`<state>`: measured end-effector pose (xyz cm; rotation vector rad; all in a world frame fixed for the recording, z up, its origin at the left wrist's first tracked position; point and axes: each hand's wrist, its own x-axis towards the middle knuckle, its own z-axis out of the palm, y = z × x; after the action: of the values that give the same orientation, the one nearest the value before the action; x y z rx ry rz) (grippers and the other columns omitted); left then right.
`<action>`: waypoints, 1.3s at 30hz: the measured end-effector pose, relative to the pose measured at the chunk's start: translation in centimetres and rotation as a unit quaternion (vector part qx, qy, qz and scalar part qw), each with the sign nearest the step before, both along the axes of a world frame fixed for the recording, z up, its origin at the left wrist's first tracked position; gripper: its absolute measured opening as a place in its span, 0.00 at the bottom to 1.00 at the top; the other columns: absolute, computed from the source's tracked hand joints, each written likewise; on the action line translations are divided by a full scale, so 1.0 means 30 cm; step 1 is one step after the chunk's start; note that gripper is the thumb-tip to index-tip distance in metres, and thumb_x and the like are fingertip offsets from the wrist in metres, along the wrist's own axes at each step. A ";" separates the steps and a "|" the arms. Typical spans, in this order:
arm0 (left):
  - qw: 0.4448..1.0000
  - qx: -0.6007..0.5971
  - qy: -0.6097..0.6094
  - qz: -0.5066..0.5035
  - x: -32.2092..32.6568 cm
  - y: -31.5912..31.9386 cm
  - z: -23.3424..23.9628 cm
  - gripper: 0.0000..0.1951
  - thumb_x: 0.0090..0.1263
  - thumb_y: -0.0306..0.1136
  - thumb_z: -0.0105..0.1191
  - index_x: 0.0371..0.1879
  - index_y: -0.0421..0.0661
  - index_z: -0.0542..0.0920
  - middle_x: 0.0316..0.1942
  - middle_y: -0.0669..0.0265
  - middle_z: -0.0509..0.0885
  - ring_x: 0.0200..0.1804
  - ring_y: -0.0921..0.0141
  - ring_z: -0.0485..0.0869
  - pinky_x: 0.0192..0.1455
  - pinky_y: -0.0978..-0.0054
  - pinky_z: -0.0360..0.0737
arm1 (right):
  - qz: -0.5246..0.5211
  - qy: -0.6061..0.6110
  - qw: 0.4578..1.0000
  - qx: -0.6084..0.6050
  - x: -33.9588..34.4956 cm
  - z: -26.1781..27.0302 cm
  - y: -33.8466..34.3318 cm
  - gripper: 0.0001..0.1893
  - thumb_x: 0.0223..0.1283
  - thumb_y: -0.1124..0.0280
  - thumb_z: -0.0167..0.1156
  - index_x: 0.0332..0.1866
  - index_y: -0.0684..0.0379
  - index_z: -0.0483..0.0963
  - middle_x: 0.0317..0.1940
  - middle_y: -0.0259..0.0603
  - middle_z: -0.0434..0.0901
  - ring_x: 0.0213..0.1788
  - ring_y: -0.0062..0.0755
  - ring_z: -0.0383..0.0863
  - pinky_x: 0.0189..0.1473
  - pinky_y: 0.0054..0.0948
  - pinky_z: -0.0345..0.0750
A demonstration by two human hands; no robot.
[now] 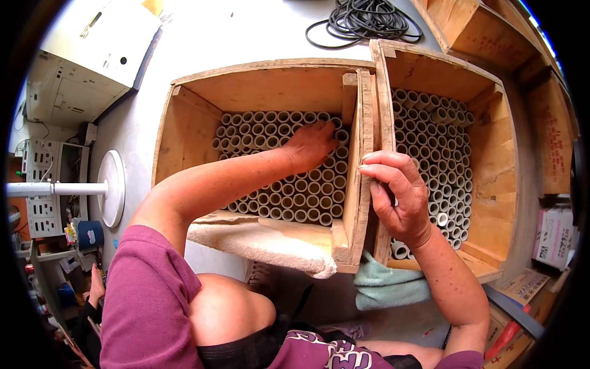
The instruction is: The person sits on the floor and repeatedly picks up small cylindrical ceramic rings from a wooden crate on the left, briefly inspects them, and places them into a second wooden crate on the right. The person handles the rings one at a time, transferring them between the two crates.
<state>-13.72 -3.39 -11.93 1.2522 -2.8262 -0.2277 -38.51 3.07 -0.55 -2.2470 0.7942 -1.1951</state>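
Observation:
Two wooden crates stand side by side before me, the left crate [272, 87] and the right crate [495, 180]. Upright pale short tubes [313, 200] fill the floor of the left one in close rows. My left hand [312, 145] reaches down onto the tubes near the back right; its fingertips are partly hidden, so I cannot tell whether it grasps one. My right hand [401, 196] rests with slightly spread, bent fingers on the left crate's right rim. Similar pale tubes [431, 152] stand in the right crate, some raised above others.
A cream towel [267, 244] covers part of the left crate's front rim; a green cloth [389, 286] hangs at the front between the crates. Coiled black cable [366, 23] lies beyond. More wooden crates [498, 39] line the right, and a white round pedestal base [111, 188] stands left.

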 end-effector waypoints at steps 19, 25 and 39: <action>1.000 0.024 -0.001 0.017 -0.001 -0.011 0.004 0.21 0.58 0.38 0.68 0.51 0.48 0.83 0.53 0.58 0.76 0.60 0.56 0.75 0.59 0.58 0.78 | 0.001 -0.026 1.000 0.009 -0.010 -0.010 0.000 0.17 0.56 0.86 0.59 0.51 0.61 0.80 0.51 0.45 0.81 0.51 0.43 0.83 0.55 0.35 0.81; 0.997 -0.003 0.068 0.021 0.061 0.027 0.062 0.23 0.59 0.37 0.68 0.55 0.48 0.80 0.50 0.58 0.75 0.52 0.54 0.78 0.52 0.57 0.81 | -0.122 -0.107 0.981 0.106 -0.060 -0.014 -0.075 0.11 0.69 0.78 0.52 0.51 0.63 0.79 0.53 0.44 0.80 0.53 0.34 0.82 0.57 0.30 0.79; 0.991 0.032 0.100 0.087 0.149 0.074 0.146 0.22 0.64 0.32 0.65 0.57 0.49 0.78 0.52 0.57 0.75 0.54 0.54 0.79 0.53 0.58 0.82 | -0.176 0.277 0.915 0.236 -0.126 -0.277 -0.362 0.22 0.67 0.72 0.48 0.64 0.59 0.77 0.74 0.44 0.68 0.71 0.49 0.72 0.72 0.39 0.71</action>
<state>-9.26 -1.18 -7.56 1.3942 -2.5444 -0.4144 -42.30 -7.77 -8.85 -2.0775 1.5691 -0.3927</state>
